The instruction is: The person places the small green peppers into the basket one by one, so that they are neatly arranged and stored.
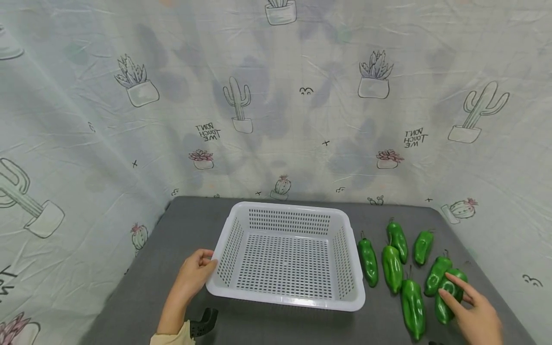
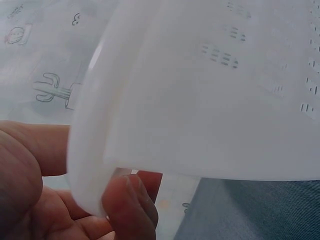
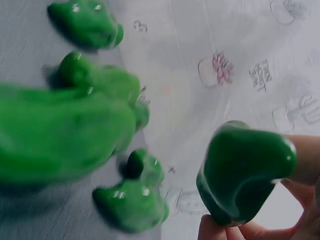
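Note:
A white perforated plastic basket [image 1: 284, 263] stands on the dark grey table, with no contents inside. At its left side my left hand [image 1: 196, 273] grips the rim, and the left wrist view shows fingers curled under the basket's edge [image 2: 95, 120]. On the far right, my right hand [image 1: 476, 314] holds a green pepper [image 1: 443, 311] between thumb and fingers. That same pepper [image 3: 240, 170] shows end-on in the right wrist view; whether it touches the table I cannot tell. Close beside it lies another green pepper [image 1: 437, 275].
Several more green peppers lie between basket and right hand, including one pepper [image 1: 368, 261] close to the basket's right wall and a long pepper [image 1: 413, 309] near the front. A printed cactus cloth [image 1: 302, 120] hangs behind and around the grey table [image 1: 194, 220].

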`<state>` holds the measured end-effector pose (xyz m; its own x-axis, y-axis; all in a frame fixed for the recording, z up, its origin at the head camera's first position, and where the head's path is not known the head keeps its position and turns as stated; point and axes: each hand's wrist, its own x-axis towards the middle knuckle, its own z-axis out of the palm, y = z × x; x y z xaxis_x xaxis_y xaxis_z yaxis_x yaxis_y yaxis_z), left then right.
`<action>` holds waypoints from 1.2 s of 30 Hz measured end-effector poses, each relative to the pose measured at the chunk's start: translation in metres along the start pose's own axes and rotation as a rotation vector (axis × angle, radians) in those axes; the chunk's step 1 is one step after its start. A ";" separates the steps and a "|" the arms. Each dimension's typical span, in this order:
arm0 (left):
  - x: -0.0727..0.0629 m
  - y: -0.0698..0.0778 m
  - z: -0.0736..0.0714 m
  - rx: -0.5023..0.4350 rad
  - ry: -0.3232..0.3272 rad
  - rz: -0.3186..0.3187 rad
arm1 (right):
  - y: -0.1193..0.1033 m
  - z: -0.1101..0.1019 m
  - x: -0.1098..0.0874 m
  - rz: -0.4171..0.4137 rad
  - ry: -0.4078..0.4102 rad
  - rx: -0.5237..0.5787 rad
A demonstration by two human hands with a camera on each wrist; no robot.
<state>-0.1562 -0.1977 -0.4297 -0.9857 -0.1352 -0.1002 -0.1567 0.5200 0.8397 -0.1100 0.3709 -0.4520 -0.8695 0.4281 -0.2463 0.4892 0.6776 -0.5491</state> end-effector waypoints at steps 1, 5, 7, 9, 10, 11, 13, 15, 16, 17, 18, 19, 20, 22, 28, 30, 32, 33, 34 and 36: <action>0.000 0.000 0.000 0.001 0.002 -0.003 | -0.004 -0.001 -0.001 -0.017 -0.001 0.004; 0.000 0.000 0.000 -0.001 -0.001 -0.002 | -0.024 0.000 -0.004 -0.095 0.024 0.041; 0.001 0.000 0.000 -0.002 -0.002 -0.003 | -0.034 0.001 -0.006 -0.140 0.043 0.060; 0.000 -0.001 0.000 0.001 0.001 -0.005 | -0.043 0.003 -0.007 -0.189 0.058 0.072; 0.000 -0.001 0.000 0.003 0.003 -0.007 | -0.048 0.005 -0.008 -0.215 0.062 0.074; 0.000 -0.001 0.000 0.005 0.007 -0.008 | -0.053 0.006 -0.008 -0.248 0.071 0.074; -0.001 -0.002 0.000 0.008 0.013 -0.002 | -0.064 0.009 -0.008 -0.305 0.082 0.069; -0.001 -0.001 -0.001 0.007 0.012 0.004 | -0.075 0.012 -0.008 -0.350 0.087 0.072; -0.001 -0.001 -0.001 0.005 0.011 0.007 | -0.081 0.013 -0.009 -0.379 0.093 0.079; -0.001 -0.001 -0.001 0.005 0.010 0.010 | -0.088 0.015 -0.009 -0.411 0.100 0.086; 0.000 0.000 -0.001 0.006 0.009 0.011 | -0.094 0.016 -0.009 -0.439 0.103 0.093; 0.000 0.000 -0.001 0.008 0.008 0.007 | -0.100 0.017 -0.009 -0.470 0.110 0.101; 0.001 0.000 -0.001 0.007 0.006 0.009 | -0.106 0.019 -0.009 -0.499 0.115 0.110; 0.002 0.001 -0.002 0.011 0.006 0.010 | -0.119 0.021 -0.009 -0.561 0.130 0.129; 0.001 0.002 -0.004 0.013 0.008 0.015 | -0.155 0.025 -0.005 -0.667 0.122 0.163; 0.001 0.002 -0.004 0.011 0.005 0.013 | -0.166 0.027 -0.005 -0.689 0.109 0.166; 0.001 0.002 -0.004 0.008 0.004 0.008 | -0.175 0.029 -0.005 -0.711 0.099 0.172; 0.001 0.002 -0.004 0.009 0.003 0.005 | -0.180 0.030 -0.005 -0.722 0.092 0.178; 0.001 0.003 -0.004 0.010 0.004 0.001 | -0.184 0.031 -0.005 -0.734 0.087 0.182; 0.002 0.003 -0.004 0.012 0.004 -0.003 | -0.193 0.034 -0.005 -0.754 0.075 0.193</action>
<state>-0.1581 -0.1999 -0.4245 -0.9850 -0.1402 -0.1009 -0.1607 0.5300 0.8326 -0.2023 0.2178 -0.3714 -0.9521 -0.0625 0.2993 -0.2582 0.6883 -0.6779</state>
